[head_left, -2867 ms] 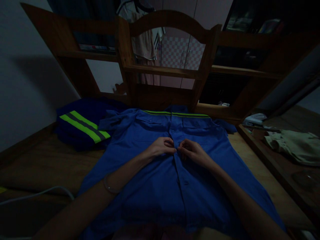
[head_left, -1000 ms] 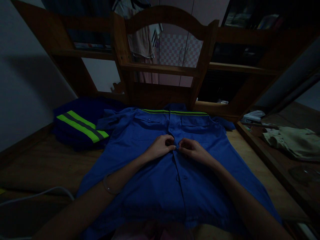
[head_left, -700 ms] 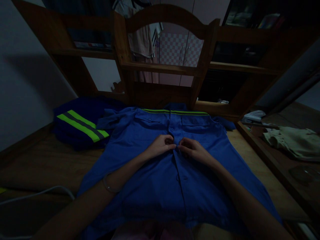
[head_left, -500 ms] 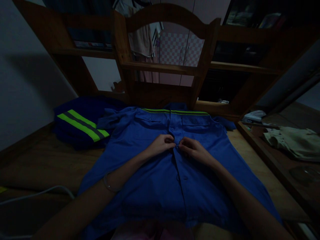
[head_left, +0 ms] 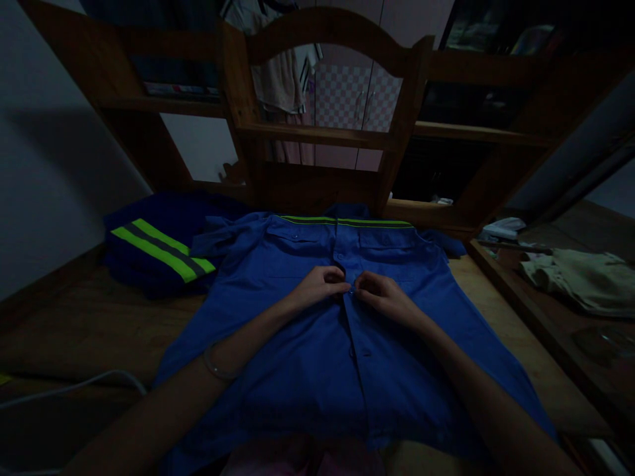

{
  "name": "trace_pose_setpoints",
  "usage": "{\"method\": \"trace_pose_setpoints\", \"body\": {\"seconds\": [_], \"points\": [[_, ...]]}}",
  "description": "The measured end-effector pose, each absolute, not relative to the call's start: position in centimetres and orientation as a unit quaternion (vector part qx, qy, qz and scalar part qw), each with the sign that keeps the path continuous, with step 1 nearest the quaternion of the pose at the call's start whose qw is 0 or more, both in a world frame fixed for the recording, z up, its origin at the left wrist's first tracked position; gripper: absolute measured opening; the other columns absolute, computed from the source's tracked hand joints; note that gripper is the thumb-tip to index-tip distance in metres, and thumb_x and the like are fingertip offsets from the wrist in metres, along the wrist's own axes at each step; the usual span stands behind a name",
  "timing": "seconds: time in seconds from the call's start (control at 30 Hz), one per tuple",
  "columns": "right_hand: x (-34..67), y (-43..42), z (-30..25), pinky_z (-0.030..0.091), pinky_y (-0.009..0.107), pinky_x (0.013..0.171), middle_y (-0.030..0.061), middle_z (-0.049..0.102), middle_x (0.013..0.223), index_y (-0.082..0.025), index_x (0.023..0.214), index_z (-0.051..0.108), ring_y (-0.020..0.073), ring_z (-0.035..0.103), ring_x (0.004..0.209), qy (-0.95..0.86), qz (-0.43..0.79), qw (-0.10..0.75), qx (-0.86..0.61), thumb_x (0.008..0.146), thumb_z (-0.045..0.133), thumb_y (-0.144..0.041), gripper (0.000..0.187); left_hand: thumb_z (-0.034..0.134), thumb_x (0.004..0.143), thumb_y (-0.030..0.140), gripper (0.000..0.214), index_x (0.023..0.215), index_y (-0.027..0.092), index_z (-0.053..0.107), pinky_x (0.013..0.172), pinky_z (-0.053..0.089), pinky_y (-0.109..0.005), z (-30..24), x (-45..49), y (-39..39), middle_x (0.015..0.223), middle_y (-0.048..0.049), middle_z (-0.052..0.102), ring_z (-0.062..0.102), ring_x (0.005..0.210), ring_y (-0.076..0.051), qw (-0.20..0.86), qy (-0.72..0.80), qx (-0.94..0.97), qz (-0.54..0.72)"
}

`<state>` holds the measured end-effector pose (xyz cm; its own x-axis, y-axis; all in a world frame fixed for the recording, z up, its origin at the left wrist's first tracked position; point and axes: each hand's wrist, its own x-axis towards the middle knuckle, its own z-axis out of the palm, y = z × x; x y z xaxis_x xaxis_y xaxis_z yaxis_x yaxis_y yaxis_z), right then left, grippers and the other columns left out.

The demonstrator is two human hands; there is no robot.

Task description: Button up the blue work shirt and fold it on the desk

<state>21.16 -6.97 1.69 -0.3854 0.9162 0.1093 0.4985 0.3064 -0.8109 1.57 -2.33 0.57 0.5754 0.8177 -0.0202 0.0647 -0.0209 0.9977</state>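
A blue work shirt (head_left: pixel 297 357) with green reflective strips lies spread front up before me, its collar at the far end. My left hand (head_left: pixel 320 287) pinches the front edge of the shirt at mid-placket. Just across the opening, my right hand (head_left: pixel 384 294) grips the other edge, its thumb and forefinger closed beside a small button (head_left: pixel 352 289). Above the hands the placket is together, with another button (head_left: pixel 340 256) showing there. Below them the front lies partly apart, with a buttonhole (head_left: pixel 366 353) visible.
A folded dark blue garment (head_left: pixel 153 248) with a wide green-and-grey strip lies at the left. Behind the shirt rises a wooden shelf frame (head_left: pixel 317 135). To the right, pale folded cloth (head_left: pixel 580 277) rests past a wooden ledge. A white cable (head_left: pixel 99 378) runs at lower left.
Both hands stay at the same button with only slight finger movement. The whole view has shifted a little.
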Motion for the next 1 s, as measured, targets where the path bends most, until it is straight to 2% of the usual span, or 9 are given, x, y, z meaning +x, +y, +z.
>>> {"method": "trace_pose_setpoints", "body": {"seconds": [0.3, 0.67, 0.83, 1.0], "points": [[20.9, -7.1, 1.6, 0.034, 0.021, 0.05, -0.0006, 0.057, 0.067, -0.017, 0.087, 0.056, 0.0114, 0.051, 0.058, -0.772, 0.293, 0.291, -0.482, 0.082, 0.057, -0.044, 0.027, 0.068, 0.069, 0.034, 0.027, 0.079, 0.011, 0.059, 0.058, 0.047, -0.021, 0.6, 1.6, -2.3, 0.069, -0.0006, 0.057, 0.057, 0.062, -0.011, 0.613, 0.345, 0.64, 0.31], [20.9, -7.3, 2.2, 0.037, 0.022, 0.055, -0.0009, 0.059, 0.072, -0.02, 0.087, 0.055, 0.0116, 0.054, 0.061, -0.801, 0.226, 0.294, -0.47, 0.078, 0.063, -0.036, 0.02, 0.066, 0.07, 0.035, 0.026, 0.076, 0.01, 0.06, 0.059, 0.048, -0.022, 0.9, 1.8, -2.4, 0.066, -0.0011, 0.058, 0.057, 0.061, -0.011, 0.631, 0.361, 0.614, 0.309], [21.1, -7.2, 2.2, 0.037, 0.021, 0.055, -0.0013, 0.059, 0.072, -0.02, 0.087, 0.057, 0.0112, 0.054, 0.061, -0.811, 0.197, 0.285, -0.472, 0.079, 0.063, -0.032, 0.016, 0.069, 0.067, 0.033, 0.027, 0.08, 0.011, 0.062, 0.06, 0.048, -0.022, 1.3, 1.7, -2.6, 0.071, -0.0021, 0.06, 0.058, 0.066, -0.012, 0.645, 0.367, 0.592, 0.314], [21.2, -7.2, 2.3, 0.037, 0.021, 0.057, -0.0008, 0.061, 0.073, -0.02, 0.088, 0.058, 0.0114, 0.055, 0.062, -0.811, 0.193, 0.28, -0.476, 0.078, 0.062, -0.03, 0.015, 0.071, 0.065, 0.026, 0.025, 0.081, 0.009, 0.061, 0.061, 0.049, -0.022, 1.4, 1.7, -2.6, 0.075, -0.0041, 0.062, 0.06, 0.068, -0.012, 0.641, 0.376, 0.588, 0.319]]}}
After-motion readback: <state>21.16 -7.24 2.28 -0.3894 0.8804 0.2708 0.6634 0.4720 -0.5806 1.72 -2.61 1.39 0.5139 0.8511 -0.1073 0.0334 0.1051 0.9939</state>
